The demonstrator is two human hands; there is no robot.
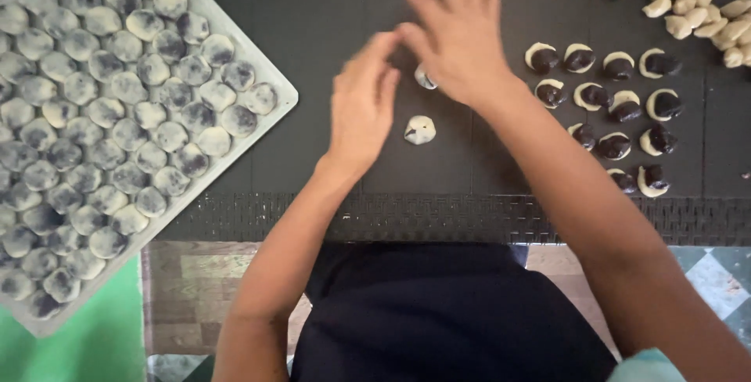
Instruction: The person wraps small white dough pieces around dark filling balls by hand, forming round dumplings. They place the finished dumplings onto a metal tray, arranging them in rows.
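Two hands over the black work mat (313,14) here, both blurry, so take this with a grain of salt. My left hand (361,104) is flat-ish with the fingers held together and nothing clamped in it, hovering just left of a small round pale dough ball with dark filling showing through (420,129) that sits loose on the mat. My right hand (458,34) is spread open above a second little dough piece (425,77), which is half hidden under my palm; I honestly can't tell if my fingertips are touching it or just above it. Off to my left is the pale rectangular tray (275,112) packed with finished round balls (117,116), and to my right sit rows of open pale dough cups with dark filling lumps (618,108), plus a heap of plain dough bits (688,2) at the far right corner. What could go wrong, I reckon: the loose ball sits right between my wrists, so a careless sweep could squash it, and the filling already peeking through means a hard pinch could split the skin and smear dark paste on the mat.
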